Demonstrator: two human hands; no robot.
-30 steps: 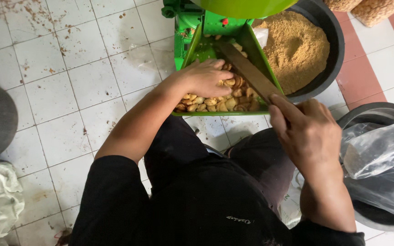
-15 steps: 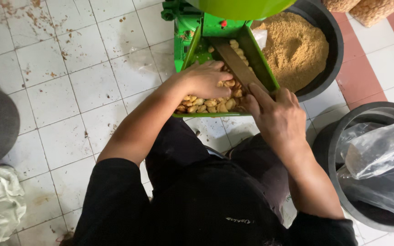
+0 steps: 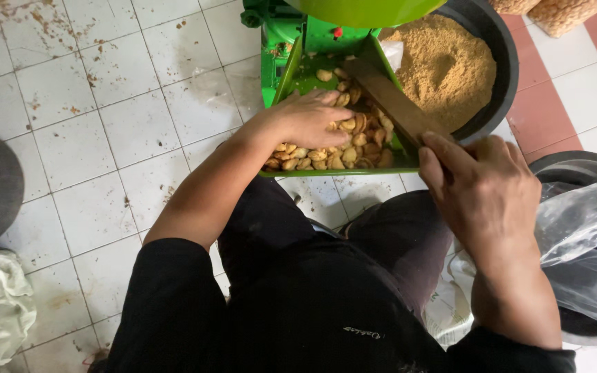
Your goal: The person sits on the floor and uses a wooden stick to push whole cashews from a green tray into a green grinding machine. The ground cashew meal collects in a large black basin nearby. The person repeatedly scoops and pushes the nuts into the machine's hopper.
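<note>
Over the last second the right hand (image 3: 488, 197) had moved the wooden stick (image 3: 390, 103) around: a second earlier the stick ran low along the tray's right side, then half a second on the hand pushed up close against the crackers, and now the hand had drawn back toward the body while the stick's far end reached higher up the tray (image 3: 279, 83), toward the chute. Judging from that, the stick was sweeping pieces along the tray, and more bare green showed at the top end than before. The left hand (image 3: 309, 117) had hardly shifted through all three pictures; it lay palm down on the pile.

The right hand's fingers were curled closed around the near end of the stick, thumb on top. The left hand's fingers were loosely spread and a little bent, resting on the crackers (image 3: 326, 148) without clearly gripping any.

The crackers were small, pale tan to golden-brown pieces, rounded and curled, heaped in the lower end of the green tray against its near lip, with a few loose ones scattered higher up. The tray sloped up to a green machine (image 3: 291, 27) under a lime-green bowl. Just to the right stood a black basin (image 3: 499, 76) heaped with fine brown crumb. A clear plastic bag (image 3: 582, 235) lay over another dark basin by the right forearm, on a stained white tile floor (image 3: 84, 131).
</note>
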